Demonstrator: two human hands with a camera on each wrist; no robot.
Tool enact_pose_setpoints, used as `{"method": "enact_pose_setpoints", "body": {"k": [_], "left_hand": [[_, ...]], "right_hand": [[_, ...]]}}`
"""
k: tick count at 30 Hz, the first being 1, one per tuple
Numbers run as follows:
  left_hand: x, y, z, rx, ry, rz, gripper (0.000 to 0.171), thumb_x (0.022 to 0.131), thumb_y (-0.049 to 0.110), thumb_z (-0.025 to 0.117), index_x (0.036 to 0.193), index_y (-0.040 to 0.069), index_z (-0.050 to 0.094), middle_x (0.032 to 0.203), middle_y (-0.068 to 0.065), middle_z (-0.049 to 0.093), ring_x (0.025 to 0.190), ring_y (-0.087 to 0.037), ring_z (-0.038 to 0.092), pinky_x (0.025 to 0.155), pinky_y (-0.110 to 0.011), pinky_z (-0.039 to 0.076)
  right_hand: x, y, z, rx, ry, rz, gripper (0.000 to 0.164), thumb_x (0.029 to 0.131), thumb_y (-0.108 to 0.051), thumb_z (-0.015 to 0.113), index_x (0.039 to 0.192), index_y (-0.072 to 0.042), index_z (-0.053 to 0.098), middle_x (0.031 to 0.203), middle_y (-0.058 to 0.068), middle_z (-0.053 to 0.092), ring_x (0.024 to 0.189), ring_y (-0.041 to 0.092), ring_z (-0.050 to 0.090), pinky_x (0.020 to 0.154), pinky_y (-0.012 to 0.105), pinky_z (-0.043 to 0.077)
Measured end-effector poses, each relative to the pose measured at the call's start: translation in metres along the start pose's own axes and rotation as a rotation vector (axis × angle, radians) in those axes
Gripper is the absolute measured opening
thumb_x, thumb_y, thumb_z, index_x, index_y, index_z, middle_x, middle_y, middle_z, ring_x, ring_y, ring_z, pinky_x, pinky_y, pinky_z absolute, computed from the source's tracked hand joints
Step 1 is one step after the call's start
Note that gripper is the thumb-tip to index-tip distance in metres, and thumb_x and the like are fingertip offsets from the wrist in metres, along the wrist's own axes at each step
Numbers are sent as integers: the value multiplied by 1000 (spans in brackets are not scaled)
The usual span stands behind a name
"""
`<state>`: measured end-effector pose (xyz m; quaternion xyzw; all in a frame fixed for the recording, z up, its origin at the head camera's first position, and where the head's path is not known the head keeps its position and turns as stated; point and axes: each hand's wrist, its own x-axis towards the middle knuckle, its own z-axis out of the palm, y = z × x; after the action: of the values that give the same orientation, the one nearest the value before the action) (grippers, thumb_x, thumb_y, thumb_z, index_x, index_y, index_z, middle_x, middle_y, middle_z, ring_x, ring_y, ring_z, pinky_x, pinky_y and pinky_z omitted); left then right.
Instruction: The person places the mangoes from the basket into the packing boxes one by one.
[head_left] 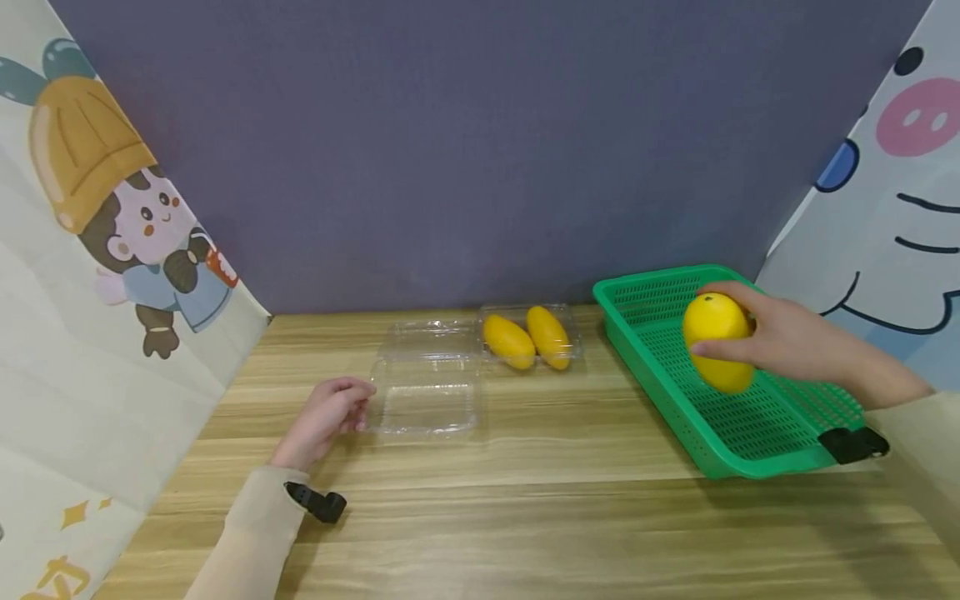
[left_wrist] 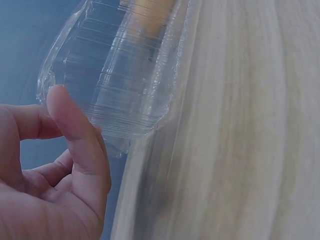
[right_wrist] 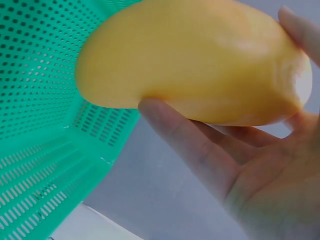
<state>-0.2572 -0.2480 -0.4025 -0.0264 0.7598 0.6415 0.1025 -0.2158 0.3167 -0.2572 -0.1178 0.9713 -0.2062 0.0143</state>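
Note:
In the head view my right hand (head_left: 780,329) holds a yellow mango (head_left: 716,333) above the green basket (head_left: 660,400). The right wrist view shows the thumb and fingers around the mango (right_wrist: 190,65), which is lifted clear of the basket (right_wrist: 75,155). On the left, my left hand (head_left: 330,417) is at the near-left edge of an open clear plastic clamshell box (head_left: 431,429). Its thumb and forefinger pinch the rim of that box (left_wrist: 125,90) in the left wrist view. The opened box holds no fruit.
Behind and right of the open box, a second clear box (head_left: 576,333) holds two mangoes (head_left: 508,340) lying side by side. A dark blue-grey wall (head_left: 480,158) closes the back of the wooden table (head_left: 510,533). Printed panels (head_left: 60,333) stand at both sides.

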Motion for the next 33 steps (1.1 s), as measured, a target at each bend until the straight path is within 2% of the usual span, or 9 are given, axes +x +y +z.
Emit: {"method": "enact_pose_setpoints", "body": {"k": [14,21,27,33], "left_hand": [[-3,0,1,-19,-3,7,29,101,12,56,118,-12,57,79,-3,57,59,-11,54,54,-23,49],[-3,0,0,-31,2,-9,27,101,10,55,116,-12,56,80,-4,56,59,-11,53,54,-24,50],[-3,0,-1,-25,3,-9,28,101,10,54,117,-12,53,82,-4,55,60,-11,53,54,-24,50],[-2,0,-1,-32,8,-10,27,101,10,54,117,-13,52,81,-4,54,59,-11,52,54,-24,49]], "right_hand": [[8,-19,-5,8,-9,-6,81,91,-44,75,152,-12,32,113,19,61,85,28,60,65,39,50],[12,-35,-6,17,-11,-3,80,90,-47,75,151,-14,34,117,18,60,89,28,59,68,39,49],[18,-48,-6,18,-16,-40,81,90,-46,75,152,-13,34,120,18,59,88,27,61,68,39,51],[27,-62,-4,25,-4,-64,78,89,-46,77,150,-18,37,118,15,62,88,27,61,67,39,51]]}}
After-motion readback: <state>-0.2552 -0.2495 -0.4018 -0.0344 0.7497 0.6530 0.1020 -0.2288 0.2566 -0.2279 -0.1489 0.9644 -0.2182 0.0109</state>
